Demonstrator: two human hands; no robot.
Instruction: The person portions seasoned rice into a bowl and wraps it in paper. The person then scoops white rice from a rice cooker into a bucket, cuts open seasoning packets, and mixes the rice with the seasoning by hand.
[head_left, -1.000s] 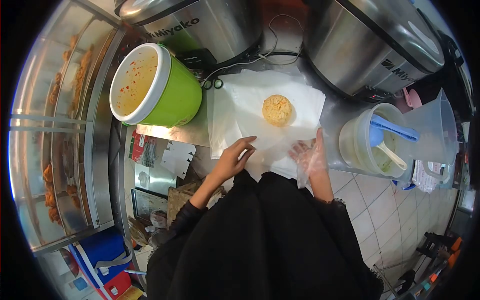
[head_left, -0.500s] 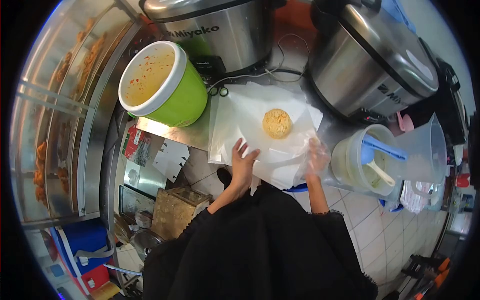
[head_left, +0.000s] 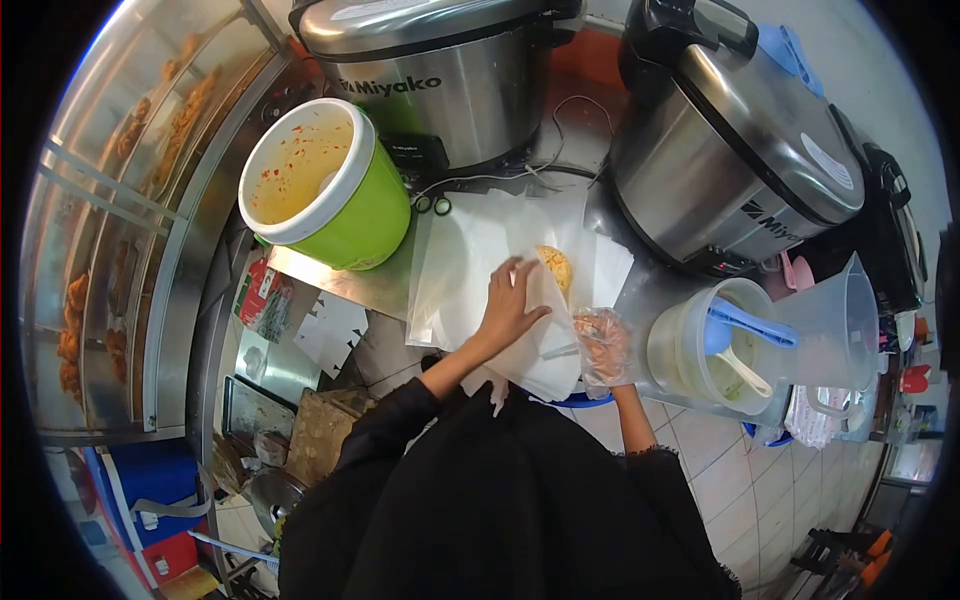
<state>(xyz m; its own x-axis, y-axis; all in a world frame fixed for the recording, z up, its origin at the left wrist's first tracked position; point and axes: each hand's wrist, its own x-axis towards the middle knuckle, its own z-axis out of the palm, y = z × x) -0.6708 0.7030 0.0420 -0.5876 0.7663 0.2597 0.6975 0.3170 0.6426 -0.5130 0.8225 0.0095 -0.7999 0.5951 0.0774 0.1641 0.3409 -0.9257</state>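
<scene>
A round mound of yellowish rice [head_left: 556, 268] sits on white wrapping paper [head_left: 455, 250] on the metal counter, its left part hidden behind a raised flap of paper. My left hand [head_left: 508, 302] is bare and lies against this flap, just left of the rice, fingers stretched and thumb out to the side. My right hand [head_left: 605, 345] wears a clear plastic glove, its fingers bent at the paper's lower right edge. Its exact hold is blurred by the glove.
Two large steel rice cookers [head_left: 470, 110] [head_left: 735, 160] stand behind. A green bucket of liquid [head_left: 375, 215] is at left, with scissors [head_left: 432, 205] beside the paper. At right are a tub with a blue-handled scoop [head_left: 750, 325] and a clear jug [head_left: 835, 320]. A glass food cabinet [head_left: 170, 200] borders the left.
My left hand has moved up and right, and paper now covers part of the rice. My gloved right hand has come left and down, its fingers now bent at the paper's edge.
</scene>
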